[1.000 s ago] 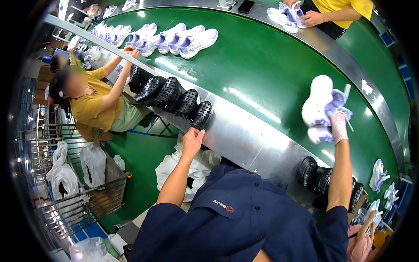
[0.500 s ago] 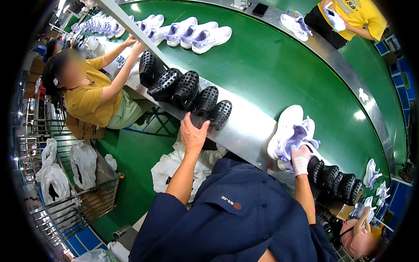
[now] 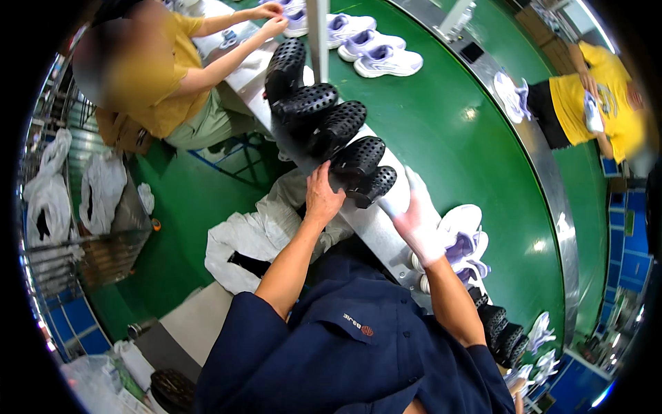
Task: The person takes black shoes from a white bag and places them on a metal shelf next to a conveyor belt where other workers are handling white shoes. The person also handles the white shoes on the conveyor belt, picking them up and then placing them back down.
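A row of several black perforated shoe forms lies on the metal ledge before me. My left hand is at the near ends of the closest forms, its thumb spread from its fingers, and the fingertips seem to touch them. To its right, my right hand, in a pale glove, is smeared by motion. Its fingers look stretched out and apart from the thumb, just beside the nearest black form. White and lilac sneakers stand on the ledge just beyond my right wrist.
A person in yellow works at the left, behind an upright metal post. More white sneakers line the green belt. Another person stands across it. More black forms lie at lower right; a wire cart is at left.
My right hand has let go of the white and lilac sneakers and moved left toward the black forms. My left hand stays by them. The whole view has turned.
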Action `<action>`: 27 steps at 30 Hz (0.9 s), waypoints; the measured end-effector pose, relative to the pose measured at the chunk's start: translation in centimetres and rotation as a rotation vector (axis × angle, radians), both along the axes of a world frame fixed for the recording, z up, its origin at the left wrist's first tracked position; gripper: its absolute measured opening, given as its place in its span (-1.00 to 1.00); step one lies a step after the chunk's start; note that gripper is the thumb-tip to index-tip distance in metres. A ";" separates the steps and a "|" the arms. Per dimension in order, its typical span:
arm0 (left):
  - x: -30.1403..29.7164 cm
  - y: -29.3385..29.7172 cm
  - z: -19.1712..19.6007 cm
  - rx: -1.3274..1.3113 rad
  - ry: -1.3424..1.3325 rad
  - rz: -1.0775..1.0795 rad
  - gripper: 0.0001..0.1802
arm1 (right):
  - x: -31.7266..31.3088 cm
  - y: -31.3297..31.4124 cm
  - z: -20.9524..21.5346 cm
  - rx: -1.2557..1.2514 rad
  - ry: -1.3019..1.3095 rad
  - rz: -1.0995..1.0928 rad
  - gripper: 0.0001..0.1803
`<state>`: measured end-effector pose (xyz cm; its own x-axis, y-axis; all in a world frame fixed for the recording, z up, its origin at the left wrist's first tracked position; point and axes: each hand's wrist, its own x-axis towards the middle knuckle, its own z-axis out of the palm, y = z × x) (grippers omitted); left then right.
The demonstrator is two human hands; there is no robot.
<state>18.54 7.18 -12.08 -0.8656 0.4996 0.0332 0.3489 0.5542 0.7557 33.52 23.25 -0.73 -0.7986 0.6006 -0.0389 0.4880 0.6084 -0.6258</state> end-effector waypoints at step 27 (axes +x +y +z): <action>1.3 -2.7 0.6 0.123 0.044 -0.029 -0.91 | 7.0 -1.3 3.8 -0.126 -0.053 -0.139 -0.70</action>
<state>19.82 4.49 -11.50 -0.8471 0.5145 0.1335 0.3981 0.4477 0.8007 40.52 21.94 3.02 -0.7030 0.6928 -0.1608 0.5963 0.4509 -0.6642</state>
